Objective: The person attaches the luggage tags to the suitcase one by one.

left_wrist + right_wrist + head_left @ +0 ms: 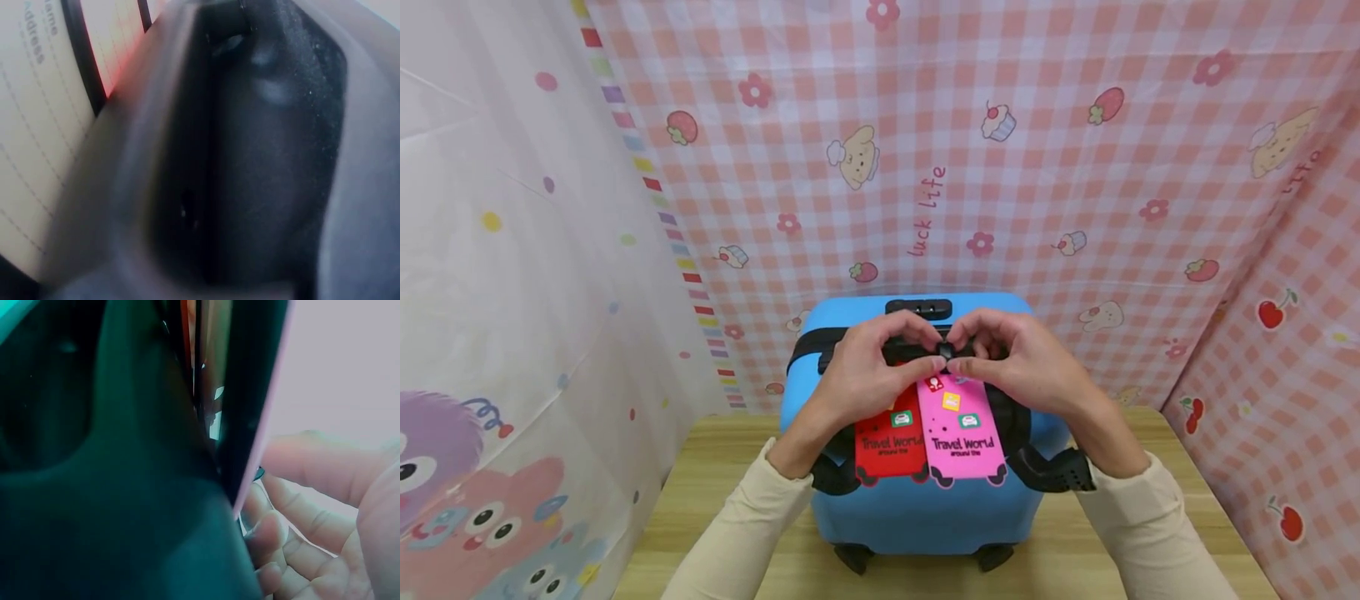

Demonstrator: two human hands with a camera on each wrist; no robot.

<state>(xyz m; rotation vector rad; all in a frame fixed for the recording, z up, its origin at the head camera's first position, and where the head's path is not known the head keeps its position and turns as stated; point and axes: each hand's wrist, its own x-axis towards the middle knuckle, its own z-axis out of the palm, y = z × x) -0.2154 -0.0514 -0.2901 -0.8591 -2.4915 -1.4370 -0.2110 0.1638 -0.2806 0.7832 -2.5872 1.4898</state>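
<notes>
A blue suitcase (925, 521) stands upright, with a red luggage tag (887, 458) and a pink luggage tag (962, 425) side by side before its handle area. My left hand (861, 371) and right hand (1037, 367) meet above the pink tag. Between thumb and fingertips, both pinch the tag's small black strap (946, 352). Fingertips partly hide the strap's fastening. In the left wrist view a tag's lined back (37, 125) shows printed name and address lines beside a blurred black part. The right wrist view shows the pink tag's edge (259, 444) against my fingers.
The suitcase's black combination lock (919, 309) sits at its top, and black corner guards (1051, 471) and wheels (853, 557) show lower down. It stands on a wooden tabletop (722, 500). Patterned cloths hang behind (880, 217) and at both sides.
</notes>
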